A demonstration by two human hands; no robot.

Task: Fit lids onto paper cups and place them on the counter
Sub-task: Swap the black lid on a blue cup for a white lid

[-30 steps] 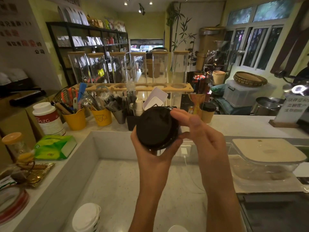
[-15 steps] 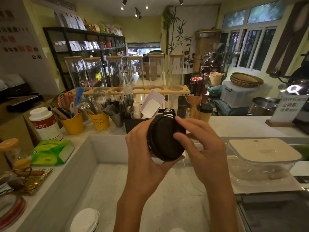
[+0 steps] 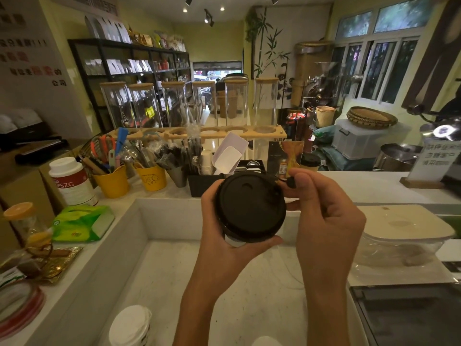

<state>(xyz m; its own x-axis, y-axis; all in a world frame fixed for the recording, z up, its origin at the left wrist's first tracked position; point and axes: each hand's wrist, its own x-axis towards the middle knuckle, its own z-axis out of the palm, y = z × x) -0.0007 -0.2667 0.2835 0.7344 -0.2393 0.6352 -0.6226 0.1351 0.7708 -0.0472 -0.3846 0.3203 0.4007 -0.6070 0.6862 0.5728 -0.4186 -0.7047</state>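
My left hand (image 3: pixel 219 236) grips a paper cup from below and the side; the cup is hidden behind its black plastic lid (image 3: pixel 249 206), which faces me. My right hand (image 3: pixel 324 221) is beside the lid's right edge, thumb and forefinger pinched on a small black tab or plug (image 3: pixel 290 182) at the rim. A lidded paper cup (image 3: pixel 310 163) stands on the raised counter (image 3: pixel 361 186) behind. A stack of white cups (image 3: pixel 131 325) sits at the bottom left of the lower worktop.
Yellow buckets of utensils (image 3: pixel 112 183), a black caddy (image 3: pixel 202 184), a white canister (image 3: pixel 71 181) and a green tissue pack (image 3: pixel 79 222) line the left ledge. A clear lidded container (image 3: pixel 404 236) sits right. A sign (image 3: pixel 434 158) stands far right.
The lid has turned from edge-on to facing me. My right hand slid off the lid face to its right rim and now pinches the small tab.
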